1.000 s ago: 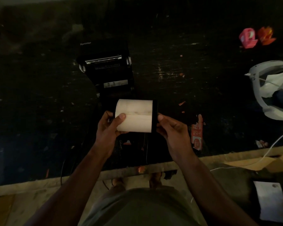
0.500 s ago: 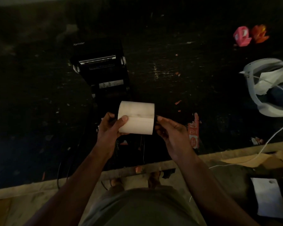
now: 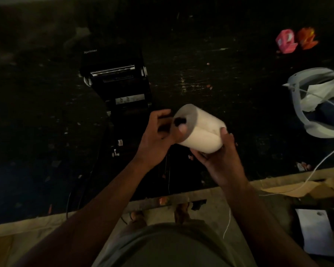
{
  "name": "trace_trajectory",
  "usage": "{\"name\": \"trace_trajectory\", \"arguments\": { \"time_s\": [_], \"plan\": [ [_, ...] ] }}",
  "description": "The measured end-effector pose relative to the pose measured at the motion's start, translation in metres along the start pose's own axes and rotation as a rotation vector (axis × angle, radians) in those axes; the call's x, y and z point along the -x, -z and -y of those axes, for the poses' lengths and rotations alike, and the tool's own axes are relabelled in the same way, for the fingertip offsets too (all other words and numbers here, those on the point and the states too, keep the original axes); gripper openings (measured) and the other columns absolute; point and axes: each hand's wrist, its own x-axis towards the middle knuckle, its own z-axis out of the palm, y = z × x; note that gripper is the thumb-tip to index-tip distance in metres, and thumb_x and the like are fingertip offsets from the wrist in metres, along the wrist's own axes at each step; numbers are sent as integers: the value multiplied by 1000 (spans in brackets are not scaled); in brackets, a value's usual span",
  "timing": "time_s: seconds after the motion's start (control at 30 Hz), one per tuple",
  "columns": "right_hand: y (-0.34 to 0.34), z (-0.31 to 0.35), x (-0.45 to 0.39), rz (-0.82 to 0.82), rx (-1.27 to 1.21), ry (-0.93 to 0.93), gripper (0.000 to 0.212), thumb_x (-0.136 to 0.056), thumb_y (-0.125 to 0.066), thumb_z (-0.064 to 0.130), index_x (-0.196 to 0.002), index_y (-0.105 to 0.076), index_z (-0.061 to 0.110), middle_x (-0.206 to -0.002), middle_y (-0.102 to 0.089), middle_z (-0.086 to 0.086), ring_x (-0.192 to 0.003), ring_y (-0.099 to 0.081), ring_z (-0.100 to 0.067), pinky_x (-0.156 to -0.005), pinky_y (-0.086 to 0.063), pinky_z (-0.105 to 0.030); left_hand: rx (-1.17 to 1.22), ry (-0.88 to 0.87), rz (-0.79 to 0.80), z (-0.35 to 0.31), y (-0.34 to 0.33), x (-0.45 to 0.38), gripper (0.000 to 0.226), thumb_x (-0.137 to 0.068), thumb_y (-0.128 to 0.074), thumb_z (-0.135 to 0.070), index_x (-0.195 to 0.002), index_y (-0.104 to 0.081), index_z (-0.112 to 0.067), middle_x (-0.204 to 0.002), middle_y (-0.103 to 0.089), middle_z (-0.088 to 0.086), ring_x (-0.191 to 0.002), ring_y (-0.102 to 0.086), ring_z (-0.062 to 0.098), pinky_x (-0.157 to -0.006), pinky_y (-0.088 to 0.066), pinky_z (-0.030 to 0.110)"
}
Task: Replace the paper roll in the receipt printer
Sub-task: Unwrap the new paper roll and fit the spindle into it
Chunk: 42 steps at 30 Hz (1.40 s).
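Note:
A white paper roll (image 3: pixel 202 132) is held in the air between both hands, just right of the printer. It is tilted so its hollow core end faces left and toward me. My left hand (image 3: pixel 156 135) grips that end, with the thumb on the rim by the core. My right hand (image 3: pixel 220 160) cups the roll's right end from below. The black receipt printer (image 3: pixel 117 83) sits on the dark table, lid open, metal cutter bar showing, its paper bay dark.
A white headset-like device (image 3: pixel 316 105) with a cable lies at the right. Pink and orange packets (image 3: pixel 295 41) sit at the far right back. The table's front edge (image 3: pixel 172 199) runs below my hands, with cardboard and a white sheet (image 3: pixel 314 234) lower right.
The roll has turned from lying sideways to angled, its core end now facing me. Both hands moved right with it, and my right hand slid under the roll.

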Motion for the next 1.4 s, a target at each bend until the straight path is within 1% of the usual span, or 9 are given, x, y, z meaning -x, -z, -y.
{"name": "trace_trajectory", "arguments": {
  "time_s": [0.07, 0.17, 0.37, 0.47, 0.63, 0.8, 1.0, 1.27, 1.4],
  "plan": [
    [10, 12, -3, -17, -22, 29, 54, -91, -62, 47, -140, -54, 25, -141, -63, -15, -127, -62, -38, -87, -61, -49, -57, 23, 44, -7, 0, -20, 35, -88, -60, -59, -116, -60, -38, -123, -68, -7, -104, -72, 9, -86, -60, 34],
    [23, 31, -5, -42, -41, 81, 50, -99, -51, 51, -139, -57, 22, -138, -66, -14, -123, -65, -35, -81, -62, -43, -466, -24, -10, 4, 6, -55, 7, -95, -63, -38, -100, -66, -35, -101, -71, -16, -92, -70, 3, -85, -58, 31],
    [43, 49, -9, -106, -77, 170, 61, -96, -55, 54, -149, -49, 23, -148, -57, -15, -136, -55, -38, -95, -57, -47, -1238, -51, 331, 56, -8, -95, 49, -87, -69, -26, -134, -52, -21, -127, -59, 10, -106, -63, 26, -82, -58, 43],
    [47, 51, -8, -131, -77, 183, 63, -95, -58, 54, -149, -48, 23, -149, -56, -16, -135, -55, -39, -94, -57, -46, -1410, -3, 386, 73, -22, -103, 70, -85, -74, -36, -144, -41, -21, -134, -52, 14, -111, -60, 32, -78, -57, 42],
    [55, 45, -4, -150, -83, 172, 58, -99, -51, 53, -149, -47, 23, -147, -58, -15, -134, -57, -38, -93, -59, -45, -1357, 176, 320, 86, -38, -117, 88, -79, -82, -31, -151, -33, -20, -141, -49, 18, -120, -58, 38, -92, -57, 49],
    [57, 42, -1, -182, -73, 171, 59, -99, -51, 53, -151, -45, 24, -147, -58, -15, -132, -58, -38, -90, -60, -44, -1130, 266, 225, 87, -37, -122, 80, -75, -85, -14, -142, -42, -17, -131, -57, 17, -115, -62, 36, -95, -57, 47],
    [57, 40, 1, -188, -82, 156, 57, -100, -50, 51, -150, -47, 25, -146, -59, -14, -132, -58, -38, -82, -61, -41, -1230, 226, 184, 85, -40, -118, 52, -81, -75, -16, -128, -52, -17, -122, -61, 14, -106, -66, 34, -85, -59, 45],
    [56, 34, 6, -169, -85, 146, 54, -99, -49, 50, -147, -49, 25, -145, -60, -13, -131, -59, -38, -85, -62, -42, -1229, 200, 136, 86, -39, -123, 66, -78, -79, -37, -134, -49, -20, -137, -46, 16, -116, -60, 40, -89, -57, 50],
    [58, 31, 8, -178, -87, 137, 55, -99, -51, 50, -149, -48, 25, -147, -58, -14, -133, -57, -38, -82, -62, -42, -1139, 238, 101, 85, -41, -122, 63, -79, -82, -30, -131, -49, -20, -134, -53, 17, -115, -61, 37, -91, -57, 47]
  ]
}}
